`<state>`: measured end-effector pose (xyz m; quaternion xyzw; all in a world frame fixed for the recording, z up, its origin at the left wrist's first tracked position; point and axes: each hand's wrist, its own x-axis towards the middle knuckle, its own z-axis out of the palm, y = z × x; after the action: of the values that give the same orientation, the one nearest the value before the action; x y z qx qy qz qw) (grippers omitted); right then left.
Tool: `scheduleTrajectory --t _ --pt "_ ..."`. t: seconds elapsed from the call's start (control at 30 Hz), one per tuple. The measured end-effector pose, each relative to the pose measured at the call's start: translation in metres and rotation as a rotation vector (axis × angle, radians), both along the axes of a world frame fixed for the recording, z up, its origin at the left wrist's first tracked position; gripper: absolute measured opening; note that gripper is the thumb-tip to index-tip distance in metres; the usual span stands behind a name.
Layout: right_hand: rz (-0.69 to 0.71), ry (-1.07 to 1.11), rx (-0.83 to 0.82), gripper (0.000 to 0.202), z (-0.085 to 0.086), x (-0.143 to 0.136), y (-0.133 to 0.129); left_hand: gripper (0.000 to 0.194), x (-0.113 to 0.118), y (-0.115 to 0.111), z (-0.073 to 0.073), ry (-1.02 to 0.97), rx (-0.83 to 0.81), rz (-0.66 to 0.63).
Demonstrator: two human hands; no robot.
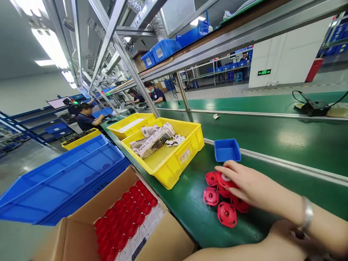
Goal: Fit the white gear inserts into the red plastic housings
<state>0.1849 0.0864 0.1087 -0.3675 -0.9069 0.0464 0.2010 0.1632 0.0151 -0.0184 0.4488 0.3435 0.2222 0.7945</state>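
My right hand (241,181), with a silver bracelet at the wrist, reaches in from the right. Its fingers are closed around a red round plastic part with a pale centre (225,177), at the top of a small cluster. Several similar red parts lie beside and below it on the green bench, among them a flanged red disc (227,214) and another red disc (211,196). At the bottom, under the right forearm, my left hand (284,233) shows in part, smeared and with its fingers hidden. Just beyond the cluster stands a small blue bin (227,150).
A yellow crate (187,154) holds crumpled printed paper and small white pieces. At lower left, a cardboard box (168,235) contains rows of red parts, beside stacked blue crates (62,177). A metal-framed shelf (217,45) crosses above the green bench (185,203). People sit farther along.
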Motion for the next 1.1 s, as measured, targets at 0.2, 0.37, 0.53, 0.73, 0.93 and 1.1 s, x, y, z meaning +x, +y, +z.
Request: scheduleTrajectory --t 0.2,0.37,0.53,0.73,0.93,1.1 --pt "-0.320 0.207 -0.045 0.030 -0.059 0.114 -0.035 0.061 0.005 -0.003 -0.011 -0.046 -0.122 -0.018" --pt "-0.538 0.196 -0.059 0.037 -0.089 0.154 -0.073 0.058 -0.004 -0.012 0.010 0.006 -0.165 -0.049" --pt "-0.628 0.179 -0.133 0.035 -0.082 0.155 -0.103 0.050 -0.012 -0.009 0.033 0.053 -0.008 -0.076" --pt "-0.688 0.154 -0.132 0.048 -0.084 0.167 -0.126 0.058 -0.015 -0.007 0.031 0.081 0.002 -0.168" --pt "-0.615 0.186 -0.133 0.062 -0.089 0.170 -0.129 0.058 -0.016 -0.003 0.033 0.105 -0.013 -0.181" --pt "-0.531 0.139 -0.090 0.026 -0.076 0.168 -0.125 0.050 -0.015 -0.009 0.041 0.133 0.001 -0.120"
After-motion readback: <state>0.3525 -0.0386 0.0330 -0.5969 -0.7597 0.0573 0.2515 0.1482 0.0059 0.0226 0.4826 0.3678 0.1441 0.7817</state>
